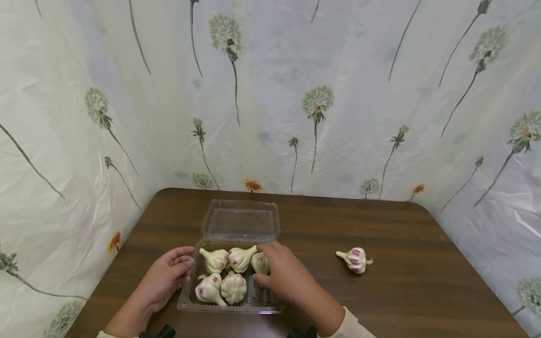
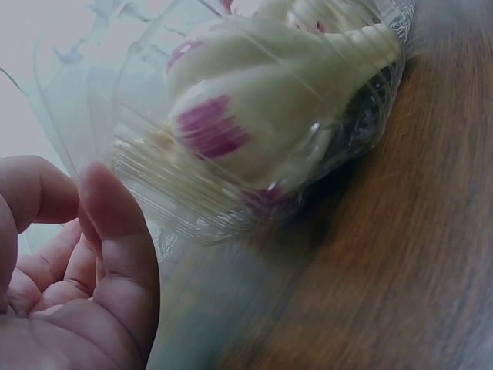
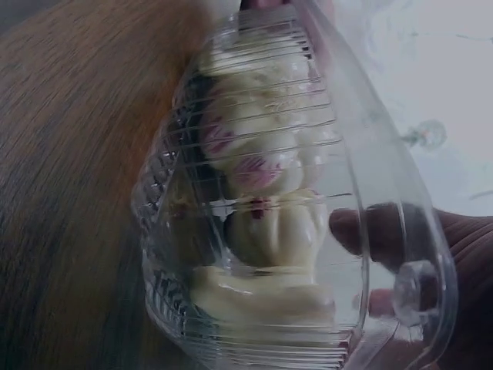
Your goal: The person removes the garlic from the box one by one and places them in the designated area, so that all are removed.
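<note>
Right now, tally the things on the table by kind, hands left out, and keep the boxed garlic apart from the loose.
Clear plastic container: 1
Garlic bulbs visible inside the container: 5
Loose garlic bulb: 1
Total: 7

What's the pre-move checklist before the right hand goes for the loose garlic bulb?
1. Lid open: ok, folded back behind the clamshell container.
2. Right hand clear of the container: not ok, over its right side, at the rear-right garlic bulb.
3. Rear-right bulb released: cannot tell, contact hidden.
4. Left hand bracing the container: cannot tell, it is at the left edge but its hold is unclear.
5. Front-right space free: cannot tell, the visible part looks bare, the hand covers the rest.
6. Loose garlic bulb unobstructed: ok, alone on the table to the right.
</note>
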{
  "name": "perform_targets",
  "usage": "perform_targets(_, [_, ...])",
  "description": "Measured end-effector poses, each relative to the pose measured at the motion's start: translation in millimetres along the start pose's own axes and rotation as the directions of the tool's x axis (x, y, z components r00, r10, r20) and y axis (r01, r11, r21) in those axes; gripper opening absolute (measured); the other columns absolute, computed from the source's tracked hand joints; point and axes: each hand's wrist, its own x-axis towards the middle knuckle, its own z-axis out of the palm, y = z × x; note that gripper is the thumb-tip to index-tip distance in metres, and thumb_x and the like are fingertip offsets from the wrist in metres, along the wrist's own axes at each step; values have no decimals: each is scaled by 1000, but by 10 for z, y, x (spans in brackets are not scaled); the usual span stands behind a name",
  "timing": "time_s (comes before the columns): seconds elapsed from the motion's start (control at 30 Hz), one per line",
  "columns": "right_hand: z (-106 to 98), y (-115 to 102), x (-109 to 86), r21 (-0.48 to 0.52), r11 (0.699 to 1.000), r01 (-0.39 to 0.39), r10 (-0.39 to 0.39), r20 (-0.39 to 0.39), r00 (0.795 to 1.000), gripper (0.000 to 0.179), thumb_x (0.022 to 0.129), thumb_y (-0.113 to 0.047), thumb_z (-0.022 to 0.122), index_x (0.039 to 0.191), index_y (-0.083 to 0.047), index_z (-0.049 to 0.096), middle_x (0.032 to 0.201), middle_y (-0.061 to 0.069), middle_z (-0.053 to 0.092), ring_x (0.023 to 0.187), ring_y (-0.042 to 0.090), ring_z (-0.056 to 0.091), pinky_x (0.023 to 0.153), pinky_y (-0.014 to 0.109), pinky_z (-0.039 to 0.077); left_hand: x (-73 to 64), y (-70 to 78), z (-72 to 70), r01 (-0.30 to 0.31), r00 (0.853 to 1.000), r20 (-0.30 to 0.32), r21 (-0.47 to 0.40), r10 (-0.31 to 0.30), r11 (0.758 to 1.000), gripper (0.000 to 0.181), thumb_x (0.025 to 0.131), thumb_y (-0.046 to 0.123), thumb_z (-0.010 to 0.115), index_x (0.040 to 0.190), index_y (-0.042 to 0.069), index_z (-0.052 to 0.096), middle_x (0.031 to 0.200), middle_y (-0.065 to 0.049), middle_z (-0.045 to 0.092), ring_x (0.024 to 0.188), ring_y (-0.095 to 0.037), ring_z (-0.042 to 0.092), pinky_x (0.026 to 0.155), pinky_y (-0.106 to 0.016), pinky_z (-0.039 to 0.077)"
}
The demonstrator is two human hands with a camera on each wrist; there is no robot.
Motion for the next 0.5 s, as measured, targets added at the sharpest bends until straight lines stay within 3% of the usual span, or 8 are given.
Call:
perform_targets(0.17, [29, 19, -21, -63, 998, 1, -1, -3, 1000, 66, 89, -34, 85, 143, -7, 60, 140, 12, 62, 128, 36, 60, 104, 52, 53, -1, -15, 2, 7, 1000, 3, -4, -7, 1000, 51, 105, 3, 54, 153, -3, 37, 107, 1, 60, 84, -9, 57, 71, -21, 56])
perform_targets(0.5, [38, 46, -21, -160, 985, 69, -78, -53, 996, 53, 84, -24, 89, 130, -8, 68, 124, 6, 67, 115, 26, 64, 94, 41, 58, 4, -4, 4, 13, 1000, -6, -1, -13, 1000, 48, 107, 5, 54, 153, -1, 39, 107, 1, 61, 86, -10, 58, 74, -21, 57])
